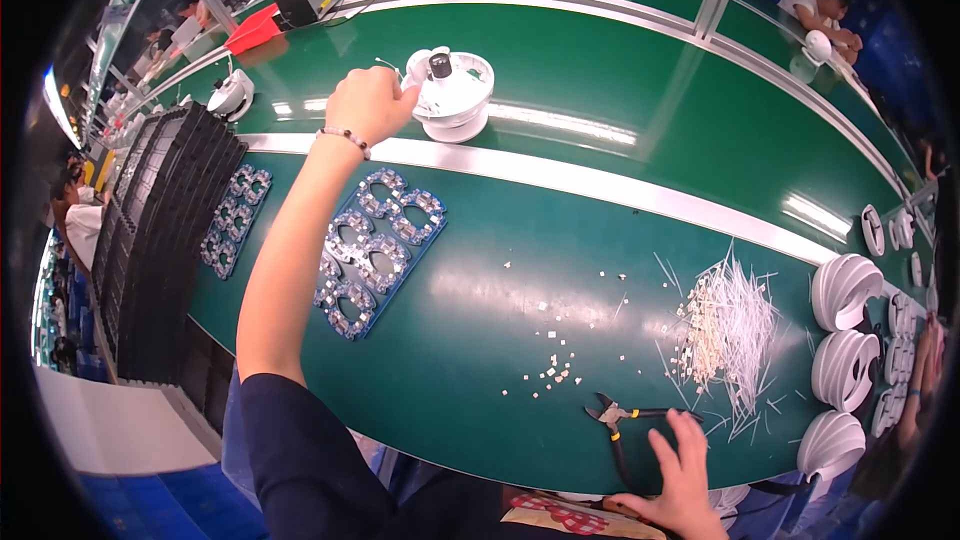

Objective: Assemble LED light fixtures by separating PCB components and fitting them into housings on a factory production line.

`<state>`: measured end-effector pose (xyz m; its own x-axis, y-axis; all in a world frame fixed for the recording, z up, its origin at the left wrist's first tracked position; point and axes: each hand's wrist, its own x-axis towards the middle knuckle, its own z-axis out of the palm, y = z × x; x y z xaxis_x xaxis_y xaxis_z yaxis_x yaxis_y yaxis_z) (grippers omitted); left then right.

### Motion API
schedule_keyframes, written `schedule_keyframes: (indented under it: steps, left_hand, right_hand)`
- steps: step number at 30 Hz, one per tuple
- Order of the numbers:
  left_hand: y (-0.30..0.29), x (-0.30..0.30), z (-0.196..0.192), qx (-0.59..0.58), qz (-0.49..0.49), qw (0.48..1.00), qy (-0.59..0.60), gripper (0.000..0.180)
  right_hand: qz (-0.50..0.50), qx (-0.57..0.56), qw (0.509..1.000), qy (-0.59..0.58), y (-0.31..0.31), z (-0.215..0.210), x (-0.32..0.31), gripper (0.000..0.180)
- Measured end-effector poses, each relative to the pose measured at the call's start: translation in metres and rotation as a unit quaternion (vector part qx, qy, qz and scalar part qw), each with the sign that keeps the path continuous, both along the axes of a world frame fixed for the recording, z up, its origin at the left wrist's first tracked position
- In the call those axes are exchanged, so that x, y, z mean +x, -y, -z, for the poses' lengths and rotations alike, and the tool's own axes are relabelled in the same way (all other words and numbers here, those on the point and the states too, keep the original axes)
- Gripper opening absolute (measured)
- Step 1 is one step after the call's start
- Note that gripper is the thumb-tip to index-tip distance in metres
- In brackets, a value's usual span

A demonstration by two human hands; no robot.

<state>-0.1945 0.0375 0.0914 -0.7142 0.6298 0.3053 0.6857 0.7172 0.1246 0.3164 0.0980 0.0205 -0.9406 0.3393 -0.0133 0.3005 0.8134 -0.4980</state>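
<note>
White round housing [455, 95] with a black knob on top sits on the far strip of the green surface [560, 240], past the silver rail. Left hand [368, 105] is at its left rim, grip closed into a fist and touching the plastic; looks like it pinches a thin white wire there, too small to be sure. My read: the part is being fed or seated on the housing, and the next move needs a steady pull or press at that rim. Right hand [683, 475] lies flat near the front edge, fingers spread, fingertips just beside the black-handled cutters [620, 418], holding nothing. Around: a heap of white ties [735, 335], small trimmed bits [555, 368], blue-edged boards [375, 250], black trays [165, 230], white shells [845, 290].
</note>
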Motion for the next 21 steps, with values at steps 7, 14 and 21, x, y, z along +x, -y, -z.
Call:
schedule_keyframes:
  steps: [7, 14, 21]
  left_hand:
    - [-0.005, 0.026, 0.0, 0.179, 0.116, 0.977, 0.02, 0.027]
    - [-0.009, 0.0, 0.006, 0.3, 0.252, 0.917, 0.071, 0.013]
    - [-0.018, -0.01, 0.025, 0.107, 0.327, 0.938, -0.046, 0.014]
  right_hand:
    - [-0.025, 0.037, 0.993, 0.11, -0.01, -0.007, -0.022, 0.097]
    - [-0.083, 0.106, 0.982, 0.129, -0.027, -0.017, -0.026, 0.068]
    - [-0.22, 0.299, 0.921, 0.12, -0.085, -0.061, -0.045, 0.04]
